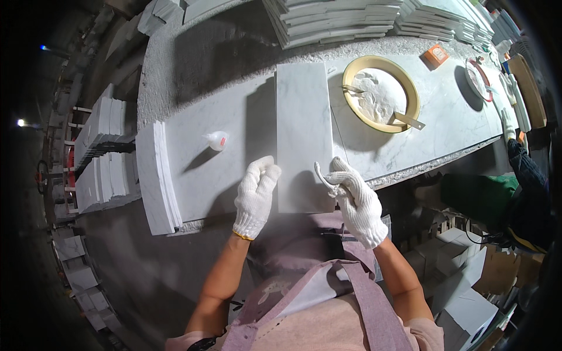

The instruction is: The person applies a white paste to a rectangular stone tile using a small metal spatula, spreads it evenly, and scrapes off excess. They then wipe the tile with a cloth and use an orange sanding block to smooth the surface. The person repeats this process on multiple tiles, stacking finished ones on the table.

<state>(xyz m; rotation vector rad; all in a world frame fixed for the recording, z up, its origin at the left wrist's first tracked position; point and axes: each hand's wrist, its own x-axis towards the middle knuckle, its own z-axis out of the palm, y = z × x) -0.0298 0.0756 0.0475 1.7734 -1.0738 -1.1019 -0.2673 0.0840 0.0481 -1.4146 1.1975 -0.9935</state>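
A long pale-grey marble tile [304, 128] lies in front of me, raised above the slab and casting a shadow on its left. My left hand [256, 196], in a white knit glove, is closed against the tile's near left edge, its fingers together. At the near right edge, my right hand [360, 207], gloved too, is closed on a small curved grey-white strip [319, 174]; its exact kind is unclear. Right of the tile sits a yellow basin [414, 88] of white paste [377, 96], with a putty knife [410, 120] and another flat tool [353, 89] in it.
A small translucent squeeze bottle [218, 140] stands on the marble slab [196, 126]. Thin tiles [157, 181] lean at its left end; tile stacks [336, 20] line the back. An orange box [435, 55] and a red-rimmed bowl [479, 79] stand right, near another person's gloved hand [508, 124].
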